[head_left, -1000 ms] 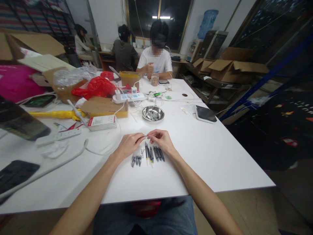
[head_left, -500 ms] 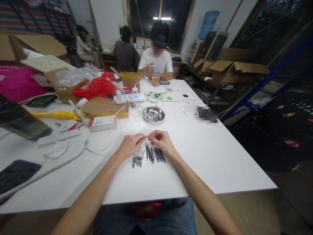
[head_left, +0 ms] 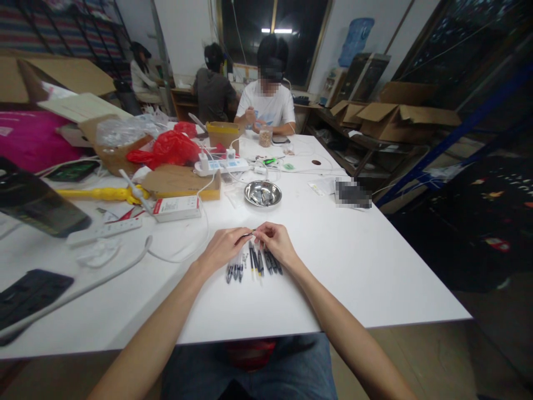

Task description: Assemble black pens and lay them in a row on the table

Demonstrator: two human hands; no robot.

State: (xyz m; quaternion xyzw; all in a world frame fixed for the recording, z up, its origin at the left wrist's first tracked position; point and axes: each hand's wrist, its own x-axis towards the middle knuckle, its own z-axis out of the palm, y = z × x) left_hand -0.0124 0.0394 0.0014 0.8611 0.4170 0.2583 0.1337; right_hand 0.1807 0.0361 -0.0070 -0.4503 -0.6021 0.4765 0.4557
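My left hand (head_left: 227,245) and my right hand (head_left: 275,240) meet above the middle of the white table (head_left: 375,266), fingers pinched. Between their fingertips is a thin dark pen refill (head_left: 252,231) with a bit of yellow; most of it is hidden by the fingers. Just below lie pen parts in rows: clear tubes with black ends (head_left: 235,271) on the left, tiny metallic pieces (head_left: 245,260), dark refills with yellow ends (head_left: 252,260), and several black pen barrels (head_left: 272,263) partly under my right hand.
Beyond my hands stands a steel bowl (head_left: 262,194) with small parts. A power strip (head_left: 220,166), a white box (head_left: 177,208), red bags (head_left: 175,147) and cables crowd the left. A co-worker (head_left: 266,105) sits across the table. A dark, pixelated object (head_left: 353,193) lies at the right edge.
The piece between my fingertips shows more dark and has tilted slightly. My hands stay almost in place. Across the table, the co-worker's raised hand has moved a little.
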